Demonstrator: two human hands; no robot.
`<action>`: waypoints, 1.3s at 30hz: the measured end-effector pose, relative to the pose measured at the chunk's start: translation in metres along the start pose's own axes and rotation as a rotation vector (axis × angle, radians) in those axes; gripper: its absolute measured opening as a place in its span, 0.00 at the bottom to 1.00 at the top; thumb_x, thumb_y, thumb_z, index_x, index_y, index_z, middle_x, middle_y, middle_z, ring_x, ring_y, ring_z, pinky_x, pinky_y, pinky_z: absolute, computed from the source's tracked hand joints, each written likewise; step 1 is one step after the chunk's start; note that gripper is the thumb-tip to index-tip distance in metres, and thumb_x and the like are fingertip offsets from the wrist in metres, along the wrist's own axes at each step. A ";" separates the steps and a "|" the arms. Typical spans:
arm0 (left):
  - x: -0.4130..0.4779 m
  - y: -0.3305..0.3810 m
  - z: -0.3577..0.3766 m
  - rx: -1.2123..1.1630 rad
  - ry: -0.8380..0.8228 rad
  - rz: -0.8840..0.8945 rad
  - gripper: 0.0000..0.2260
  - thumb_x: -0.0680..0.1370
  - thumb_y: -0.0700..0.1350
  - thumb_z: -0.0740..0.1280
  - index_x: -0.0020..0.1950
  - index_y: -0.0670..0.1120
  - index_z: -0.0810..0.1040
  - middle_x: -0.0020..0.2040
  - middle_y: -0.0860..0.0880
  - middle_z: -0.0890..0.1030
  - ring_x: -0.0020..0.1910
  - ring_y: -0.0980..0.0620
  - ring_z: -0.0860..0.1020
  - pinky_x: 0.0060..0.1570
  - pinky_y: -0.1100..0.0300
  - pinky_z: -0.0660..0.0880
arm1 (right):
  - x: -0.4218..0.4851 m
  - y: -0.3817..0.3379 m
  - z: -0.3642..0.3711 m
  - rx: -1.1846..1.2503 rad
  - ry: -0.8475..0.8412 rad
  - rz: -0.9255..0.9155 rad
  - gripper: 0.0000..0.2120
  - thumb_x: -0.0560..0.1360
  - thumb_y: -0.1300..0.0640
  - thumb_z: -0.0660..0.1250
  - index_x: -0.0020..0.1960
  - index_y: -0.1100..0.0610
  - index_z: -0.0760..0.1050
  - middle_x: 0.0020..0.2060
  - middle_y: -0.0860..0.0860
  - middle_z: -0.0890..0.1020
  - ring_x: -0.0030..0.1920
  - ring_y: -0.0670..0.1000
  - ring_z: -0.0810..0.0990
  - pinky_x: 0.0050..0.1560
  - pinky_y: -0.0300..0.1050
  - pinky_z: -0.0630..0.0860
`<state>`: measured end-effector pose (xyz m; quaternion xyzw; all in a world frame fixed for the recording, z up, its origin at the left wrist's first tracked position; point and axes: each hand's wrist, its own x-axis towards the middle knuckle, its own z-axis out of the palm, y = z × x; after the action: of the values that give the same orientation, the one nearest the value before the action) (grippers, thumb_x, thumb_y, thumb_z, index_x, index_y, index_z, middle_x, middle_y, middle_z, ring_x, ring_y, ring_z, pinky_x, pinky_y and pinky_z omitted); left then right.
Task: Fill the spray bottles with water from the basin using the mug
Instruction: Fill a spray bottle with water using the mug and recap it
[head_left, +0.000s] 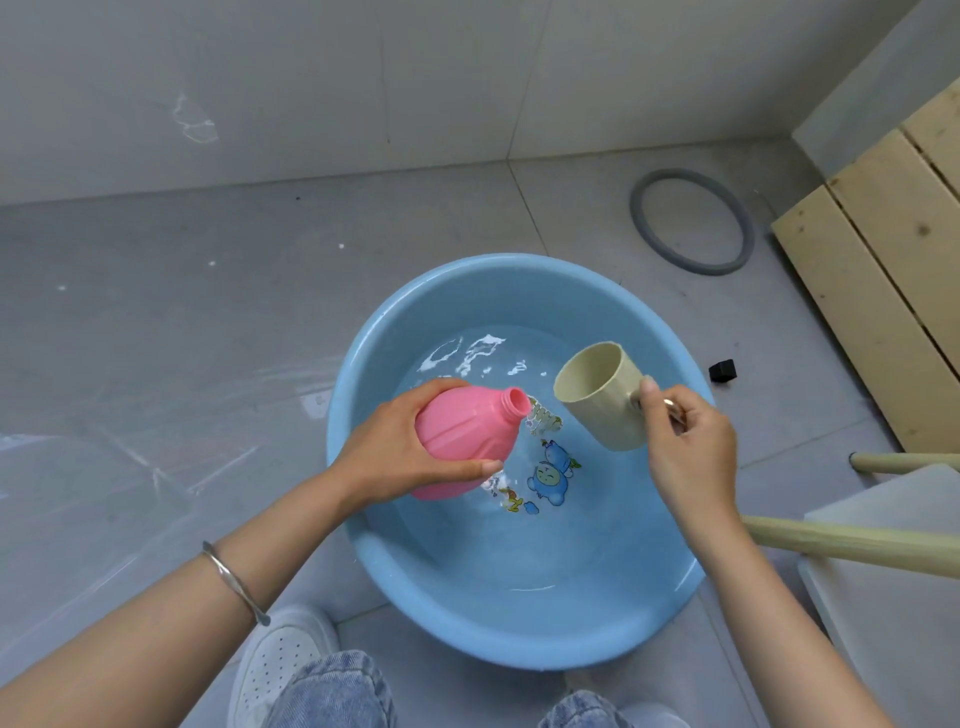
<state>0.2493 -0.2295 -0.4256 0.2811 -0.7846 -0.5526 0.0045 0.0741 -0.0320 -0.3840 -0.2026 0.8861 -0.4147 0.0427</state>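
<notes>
Centrally, our left hand (395, 447) wraps around a pink spray bottle (462, 441), tilted with its uncapped neck pointing right. Our right hand (685, 447) pinches the handle of a cream mug (602, 395), tipped with its mouth facing the bottle's neck, just apart. Both hover over a blue basin (519, 634) of water on the grey floor (156, 312), lower centre of the frame.

One blue basin (519, 642), one pink bottle (457, 431), one cream mug (602, 402). One left hand (384, 452), one right hand (691, 449), one silver bangle (234, 584). Far right: one grey ring (638, 210), one small black block (722, 370). Near right: two pale wooden sticks (857, 543).
</notes>
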 end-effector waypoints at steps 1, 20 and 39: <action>0.000 0.000 0.000 0.004 0.001 0.001 0.40 0.52 0.74 0.75 0.62 0.64 0.73 0.58 0.64 0.79 0.56 0.59 0.79 0.58 0.51 0.77 | 0.001 0.010 0.007 -0.070 -0.011 -0.016 0.24 0.75 0.43 0.58 0.33 0.63 0.70 0.26 0.54 0.70 0.33 0.51 0.67 0.40 0.46 0.63; -0.002 0.001 0.000 0.009 0.020 0.011 0.37 0.54 0.71 0.75 0.60 0.65 0.73 0.56 0.65 0.79 0.54 0.61 0.79 0.57 0.52 0.78 | -0.001 0.030 0.060 -0.269 -0.163 -0.205 0.17 0.77 0.52 0.63 0.31 0.56 0.69 0.27 0.47 0.71 0.35 0.52 0.70 0.47 0.44 0.59; -0.001 0.003 0.000 -0.020 0.033 0.007 0.35 0.55 0.70 0.76 0.60 0.65 0.73 0.55 0.64 0.80 0.53 0.60 0.79 0.55 0.52 0.79 | -0.024 -0.047 -0.035 0.496 0.041 0.126 0.22 0.76 0.64 0.66 0.25 0.54 0.65 0.16 0.41 0.65 0.21 0.39 0.66 0.28 0.28 0.62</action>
<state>0.2493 -0.2285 -0.4222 0.2875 -0.7799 -0.5555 0.0221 0.1032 -0.0245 -0.3284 -0.1216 0.7688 -0.6199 0.0988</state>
